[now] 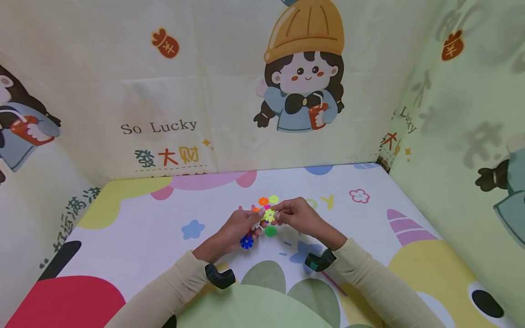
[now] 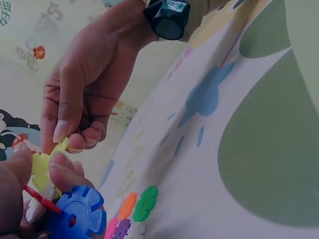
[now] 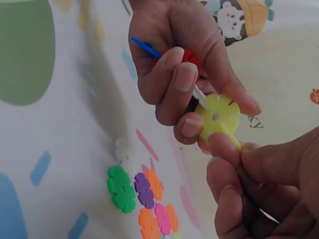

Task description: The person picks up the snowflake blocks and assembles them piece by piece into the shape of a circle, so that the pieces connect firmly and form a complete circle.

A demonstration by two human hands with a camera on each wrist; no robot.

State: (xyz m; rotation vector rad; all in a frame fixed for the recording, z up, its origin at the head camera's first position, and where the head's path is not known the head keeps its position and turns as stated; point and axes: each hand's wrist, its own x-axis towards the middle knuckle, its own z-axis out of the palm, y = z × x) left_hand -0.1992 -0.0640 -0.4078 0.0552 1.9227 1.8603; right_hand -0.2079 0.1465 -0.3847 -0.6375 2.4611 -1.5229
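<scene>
Our left fingers (image 3: 185,77) grip linked discs (image 2: 61,224), right fingers (image 3: 225,147) a yellow disc (image 3: 231,136); joining seems underway; next, likely a push.

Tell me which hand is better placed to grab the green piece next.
Probably the right hand: it pinches a yellow piece, so releasing that should free it for the green piece. The left hand supports a multicoloured cluster of joined pieces.
</scene>
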